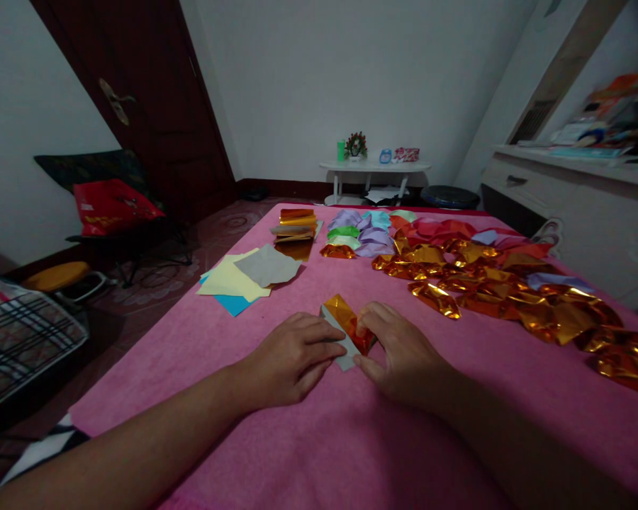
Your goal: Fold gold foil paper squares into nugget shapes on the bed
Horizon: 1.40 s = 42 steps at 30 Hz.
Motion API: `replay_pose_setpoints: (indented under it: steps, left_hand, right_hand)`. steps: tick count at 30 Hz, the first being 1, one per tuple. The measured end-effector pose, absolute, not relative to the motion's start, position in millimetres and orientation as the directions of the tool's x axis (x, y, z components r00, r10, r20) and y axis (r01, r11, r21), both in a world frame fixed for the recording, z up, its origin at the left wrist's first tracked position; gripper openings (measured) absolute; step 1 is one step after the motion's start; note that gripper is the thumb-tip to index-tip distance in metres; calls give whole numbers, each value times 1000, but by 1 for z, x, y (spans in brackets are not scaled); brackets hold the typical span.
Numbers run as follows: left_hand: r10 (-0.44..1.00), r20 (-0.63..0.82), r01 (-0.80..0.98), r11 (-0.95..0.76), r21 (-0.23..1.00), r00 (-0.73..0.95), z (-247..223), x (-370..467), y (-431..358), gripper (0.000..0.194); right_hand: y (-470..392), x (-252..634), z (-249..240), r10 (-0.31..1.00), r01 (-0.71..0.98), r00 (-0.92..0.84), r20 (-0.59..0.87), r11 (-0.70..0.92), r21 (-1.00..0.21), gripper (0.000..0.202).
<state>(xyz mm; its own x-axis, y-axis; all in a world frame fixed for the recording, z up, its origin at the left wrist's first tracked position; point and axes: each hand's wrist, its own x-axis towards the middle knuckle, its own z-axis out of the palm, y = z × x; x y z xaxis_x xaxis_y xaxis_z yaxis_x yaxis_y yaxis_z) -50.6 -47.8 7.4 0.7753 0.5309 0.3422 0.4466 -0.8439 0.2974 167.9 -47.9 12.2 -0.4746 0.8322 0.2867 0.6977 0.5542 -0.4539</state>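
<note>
Watching my feed: folded strip (340,312), gold and grey, lies on pink cloth (276,446), near middle, between both hands. Left hand (298,354) laid over it, fingertips on grey edge; can't tell whether thumb grips. Right hand (404,347) narrow, thumb and curled fingers holding strip's near right end. Left and farther out, I've got loose sheets (228,280), yellow, blue, grey, overlapping. Beyond, gold stack (298,248). Far middle, purple pieces (375,241); right, crinkled gold foil pieces (547,322), bunched together.

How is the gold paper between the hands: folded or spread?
Folded: the gold paper shows a straight grey strip along its gold side, touched by the left hand.
</note>
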Motion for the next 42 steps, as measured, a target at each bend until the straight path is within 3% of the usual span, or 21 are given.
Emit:
replay_pose_setpoints:
  steps: [7, 11, 14, 18, 22, 26, 31, 37, 42]
  left_hand:
    - [529, 341, 469, -848, 247, 777, 7, -50, -48, 31]
    - [536, 346, 496, -844, 205, 770, 6, -50, -48, 28]
    - [543, 346, 511, -839, 186, 765, 7, -47, -47, 26]
    - [522, 391, 505, -849, 153, 758, 6, -40, -42, 22]
    - [471, 461, 467, -874, 132, 752, 3, -38, -38, 17]
    - [457, 495, 449, -882, 145, 739, 3, -44, -40, 15]
    - [442, 470, 422, -894, 154, 764, 5, -48, -42, 15]
    - [441, 460, 422, -894, 150, 771, 7, -47, -44, 15]
    - [471, 468, 447, -879, 169, 748, 3, -48, -43, 16]
  right_hand:
    - [-52, 161, 2, 826, 766, -425, 372, 546, -339, 13]
    - [-48, 165, 4, 816, 769, -389, 429, 543, -336, 11]
    - [-41, 170, 3, 844, 757, -266, 466, 482, -442, 11]
    - [-27, 178, -5, 939, 656, -17, 345, 271, -705, 12]
    - [-17, 183, -11, 945, 594, 83, 316, 208, -777, 8]
    - [-17, 184, -12, 952, 535, 64, 300, 221, -816, 4]
    - [-19, 181, -11, 965, 410, -21, 260, 246, -878, 16]
    - [-24, 175, -12, 936, 413, -227, 269, 343, -844, 31]
    - [-32, 171, -9, 902, 378, -326, 282, 398, -836, 29]
